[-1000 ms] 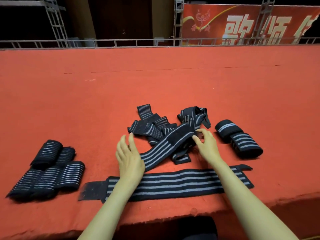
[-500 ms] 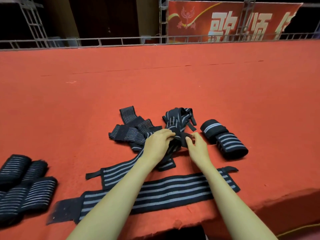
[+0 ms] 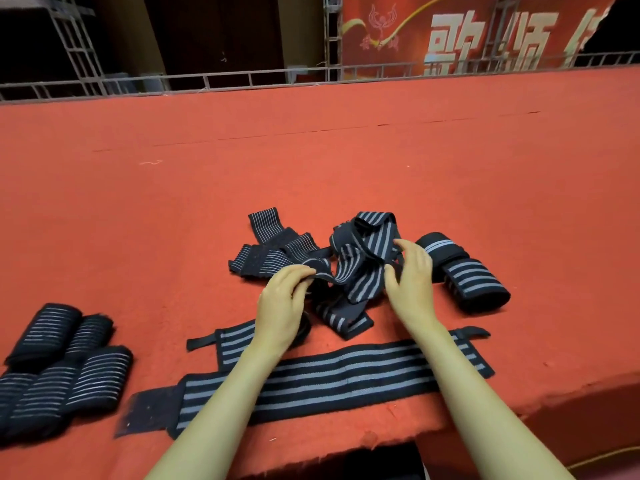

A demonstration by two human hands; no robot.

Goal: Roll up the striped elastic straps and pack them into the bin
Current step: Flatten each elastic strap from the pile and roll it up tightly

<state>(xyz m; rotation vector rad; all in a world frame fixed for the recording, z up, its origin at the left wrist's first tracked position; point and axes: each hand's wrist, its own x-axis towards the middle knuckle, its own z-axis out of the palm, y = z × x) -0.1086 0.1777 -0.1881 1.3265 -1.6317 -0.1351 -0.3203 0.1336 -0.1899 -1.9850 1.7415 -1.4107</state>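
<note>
A tangled pile of black straps with grey stripes point(image 3: 363, 258) lies mid-carpet. My left hand point(image 3: 284, 299) pinches a twisted strap of that pile between thumb and fingers. My right hand point(image 3: 412, 278) grips the pile's right side, thumb and fingers curled round a strap. One long strap point(image 3: 346, 379) lies flat along the near edge, under both forearms. A second flat strap point(image 3: 232, 341) runs from under my left wrist. Two rolled straps point(image 3: 467, 275) sit right of the pile. Several rolled straps point(image 3: 59, 368) lie at the far left. No bin is in view.
Everything rests on a red carpeted platform point(image 3: 311, 161) whose front edge point(image 3: 519, 410) drops off just below the long strap. A metal railing point(image 3: 242, 79) and a red banner point(image 3: 467, 36) stand behind the platform.
My left hand left the flat strap and came up to the pile. Both hands now hold the tangled strap, which is lifted and spread wider than half a second ago.
</note>
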